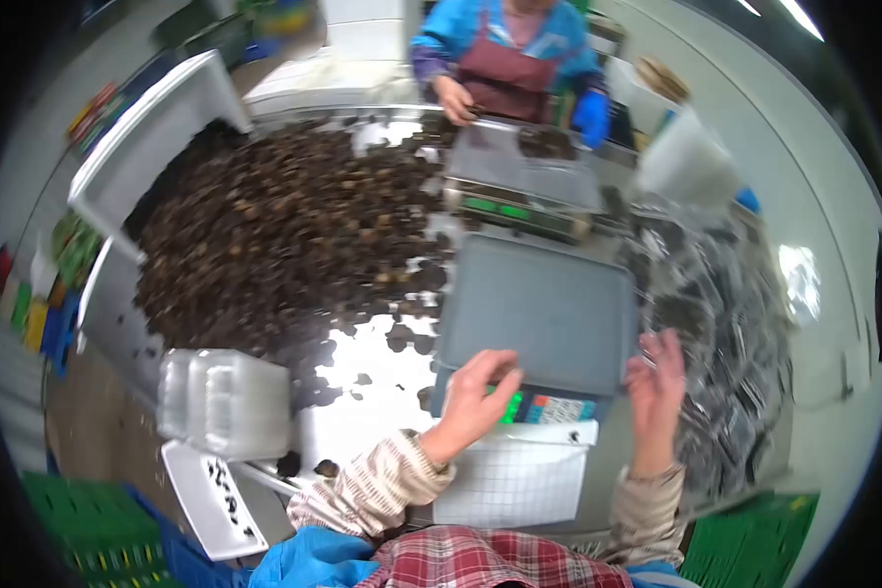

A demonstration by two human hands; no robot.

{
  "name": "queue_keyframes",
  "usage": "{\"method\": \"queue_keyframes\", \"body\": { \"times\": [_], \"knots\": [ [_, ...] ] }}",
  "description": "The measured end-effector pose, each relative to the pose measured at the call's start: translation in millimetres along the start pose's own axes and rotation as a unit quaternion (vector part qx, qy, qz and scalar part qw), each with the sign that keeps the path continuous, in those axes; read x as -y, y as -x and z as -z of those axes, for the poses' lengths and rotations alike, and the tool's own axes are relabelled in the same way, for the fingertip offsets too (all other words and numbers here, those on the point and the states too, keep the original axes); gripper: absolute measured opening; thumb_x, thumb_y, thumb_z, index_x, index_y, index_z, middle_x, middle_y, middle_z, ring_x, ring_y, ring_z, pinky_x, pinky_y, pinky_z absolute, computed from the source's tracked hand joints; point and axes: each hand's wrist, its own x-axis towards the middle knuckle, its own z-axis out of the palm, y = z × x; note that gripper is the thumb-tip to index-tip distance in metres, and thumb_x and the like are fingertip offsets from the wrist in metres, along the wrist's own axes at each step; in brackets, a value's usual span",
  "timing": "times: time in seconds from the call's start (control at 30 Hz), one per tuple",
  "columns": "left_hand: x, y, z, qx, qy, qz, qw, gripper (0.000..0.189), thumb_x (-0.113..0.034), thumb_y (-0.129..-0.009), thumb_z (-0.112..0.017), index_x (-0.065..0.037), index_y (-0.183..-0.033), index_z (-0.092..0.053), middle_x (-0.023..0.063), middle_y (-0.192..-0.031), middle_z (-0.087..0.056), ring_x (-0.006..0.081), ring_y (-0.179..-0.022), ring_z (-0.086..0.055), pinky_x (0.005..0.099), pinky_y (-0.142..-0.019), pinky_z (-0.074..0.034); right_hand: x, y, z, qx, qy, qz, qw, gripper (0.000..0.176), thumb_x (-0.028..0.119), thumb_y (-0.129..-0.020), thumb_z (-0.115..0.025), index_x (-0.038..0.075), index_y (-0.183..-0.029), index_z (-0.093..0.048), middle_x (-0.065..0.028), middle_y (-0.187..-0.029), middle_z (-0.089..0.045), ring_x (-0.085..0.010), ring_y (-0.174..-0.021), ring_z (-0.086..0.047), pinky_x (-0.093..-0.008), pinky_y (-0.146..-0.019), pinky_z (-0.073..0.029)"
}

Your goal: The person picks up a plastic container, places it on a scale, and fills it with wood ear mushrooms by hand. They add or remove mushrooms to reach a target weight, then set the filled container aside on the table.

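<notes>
My left hand (477, 400) is over the front edge of a scale with a flat grey tray (539, 304). Its fingers are bent, with the thumb apart from them, and nothing shows between them. Just below the hand are the scale's green display and its coloured keypad (559, 410). My right hand (659, 377) is raised at the tray's right edge, fingers apart, beside a heap of clear plastic packs (720, 363) with dark contents. A sheet of gridded paper (510, 480) lies in front of the scale, between my forearms.
Small dark brown roundish pieces (284, 225) form a large pile on the shiny table, left of the scale. Clear plastic tubs (227, 404) are stacked at the near left. Across the table, a person in a dark red apron (505, 73) stands behind a second scale (514, 208).
</notes>
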Motion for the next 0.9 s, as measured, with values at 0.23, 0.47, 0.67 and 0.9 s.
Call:
{"method": "queue_keyframes", "body": {
  "times": [0.23, 0.47, 0.67, 0.9],
  "knots": [
    [-24.8, 77.3, 208.1, -0.282, -0.491, -0.126, 0.815, 0.035, -0.002, -0.071, -0.068, 0.003, -0.104, -0.057, 0.0168, -0.098, -0.060, 0.0337, -0.087, -0.056, 0.0393, -0.075, -0.045, -203.2, 59.1, -243.7, 0.403, 0.331, 0.101, 0.847, 0.081, 0.024, -0.072, -0.074, 0.013, -0.140, -0.032, -0.0218, -0.136, -0.037, -0.0346, -0.120, -0.042, -0.0423, -0.096, -0.039],
    [-3.2, 156.8, 256.2, -0.330, -0.510, 0.107, 0.787, 0.012, -0.007, -0.076, -0.067, 0.000, -0.084, -0.062, 0.0144, -0.067, -0.057, 0.0290, -0.058, -0.057, 0.0352, -0.054, -0.045, -312.7, 53.9, -395.5, 0.474, 0.538, 0.286, 0.635, 0.099, 0.047, -0.058, -0.079, 0.032, -0.142, -0.028, -0.0234, -0.146, -0.015, -0.0466, -0.132, -0.017, -0.0640, -0.100, -0.021],
    [-9.0, 142.5, 254.6, -0.325, -0.504, 0.119, 0.791, 0.011, -0.011, -0.074, -0.068, -0.003, -0.079, -0.062, 0.0103, -0.065, -0.057, 0.0291, -0.056, -0.057, 0.0370, -0.049, -0.043, -359.0, -1.9, -427.0, 0.478, 0.644, 0.284, 0.526, 0.058, 0.036, -0.059, -0.078, 0.025, -0.113, -0.060, -0.0156, -0.145, -0.026, -0.0436, -0.121, -0.035, -0.0579, -0.091, -0.037],
    [-6.4, 141.0, 267.5, -0.338, -0.517, 0.120, 0.777, 0.014, -0.005, -0.081, -0.059, 0.000, -0.069, -0.056, 0.0149, -0.057, -0.054, 0.0290, -0.048, -0.054, 0.0375, -0.046, -0.040, -353.0, -15.0, -372.9, 0.420, 0.617, 0.261, 0.612, 0.030, 0.023, -0.061, -0.071, 0.020, -0.090, -0.067, -0.0168, -0.115, -0.052, -0.0364, -0.086, -0.059, -0.0435, -0.070, -0.051]
  ]
}}
